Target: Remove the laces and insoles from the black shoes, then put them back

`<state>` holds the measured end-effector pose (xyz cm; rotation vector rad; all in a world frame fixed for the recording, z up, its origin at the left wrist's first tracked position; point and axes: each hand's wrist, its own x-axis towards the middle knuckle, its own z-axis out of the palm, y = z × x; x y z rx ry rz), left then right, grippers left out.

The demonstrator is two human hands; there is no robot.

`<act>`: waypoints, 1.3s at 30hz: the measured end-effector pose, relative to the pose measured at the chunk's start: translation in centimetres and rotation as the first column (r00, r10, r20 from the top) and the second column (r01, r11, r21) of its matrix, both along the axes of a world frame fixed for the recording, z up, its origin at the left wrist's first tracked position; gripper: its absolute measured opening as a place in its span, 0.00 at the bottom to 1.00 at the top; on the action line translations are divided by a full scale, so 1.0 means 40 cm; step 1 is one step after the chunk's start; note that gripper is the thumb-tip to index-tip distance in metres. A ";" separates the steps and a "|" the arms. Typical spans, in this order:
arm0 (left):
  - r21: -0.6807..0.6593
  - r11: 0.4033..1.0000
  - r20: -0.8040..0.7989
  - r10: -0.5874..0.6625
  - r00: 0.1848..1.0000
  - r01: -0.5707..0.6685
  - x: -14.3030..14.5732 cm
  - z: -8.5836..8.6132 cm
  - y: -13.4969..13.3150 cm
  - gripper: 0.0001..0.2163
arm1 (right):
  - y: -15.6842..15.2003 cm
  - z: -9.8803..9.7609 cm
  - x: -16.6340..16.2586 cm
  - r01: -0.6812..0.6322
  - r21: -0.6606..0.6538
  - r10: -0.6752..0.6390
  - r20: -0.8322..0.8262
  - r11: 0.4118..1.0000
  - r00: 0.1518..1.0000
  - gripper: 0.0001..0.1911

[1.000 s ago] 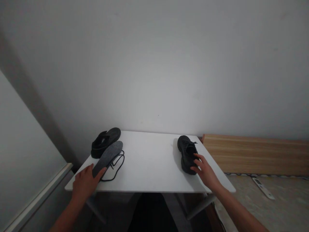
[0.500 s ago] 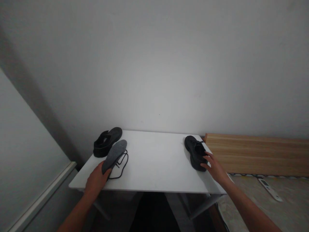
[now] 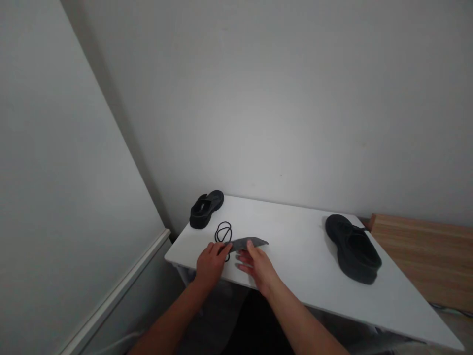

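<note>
A grey insole [image 3: 242, 243] is held nearly edge-on above the front of the white table [image 3: 284, 227]. My left hand [image 3: 211, 262] grips one end of it, fingers closed. My right hand [image 3: 257, 264] pinches it near the middle between thumb and fingers, the lower fingers spread underneath. Just behind the insole a loose black shoelace [image 3: 223, 230] lies looped on the table. One black shoe [image 3: 206, 209] without visible laces sits at the back left. The other black shoe [image 3: 353, 249], with a lace, stands at the right side of the table.
A grey-white wall [image 3: 273, 108] rises behind the table, and a white panel with a ledge [image 3: 118, 291] stands at the left. Wooden boards [image 3: 417, 251] lie beyond the table's right edge.
My right hand has left the right shoe and come over to the insole. The insole has been turned from showing its flat face to nearly edge-on. The view has swung left.
</note>
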<state>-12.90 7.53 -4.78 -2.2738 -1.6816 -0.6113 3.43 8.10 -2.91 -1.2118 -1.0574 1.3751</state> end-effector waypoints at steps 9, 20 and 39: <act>-0.071 0.997 -0.013 -0.023 1.000 0.022 -0.181 0.009 0.073 0.16 | 0.093 0.011 0.125 0.266 -0.195 -0.311 -0.257 0.944 0.915 0.10; -0.077 0.991 0.005 0.111 0.994 -0.110 -0.301 0.104 0.273 0.20 | -0.106 -0.002 0.261 0.063 -0.492 -0.324 -0.467 0.868 0.823 0.15; -0.061 0.912 0.164 -0.392 0.905 0.406 0.212 0.141 -0.028 0.13 | -0.233 0.074 0.325 0.142 -0.376 -0.311 -0.440 0.916 0.843 0.18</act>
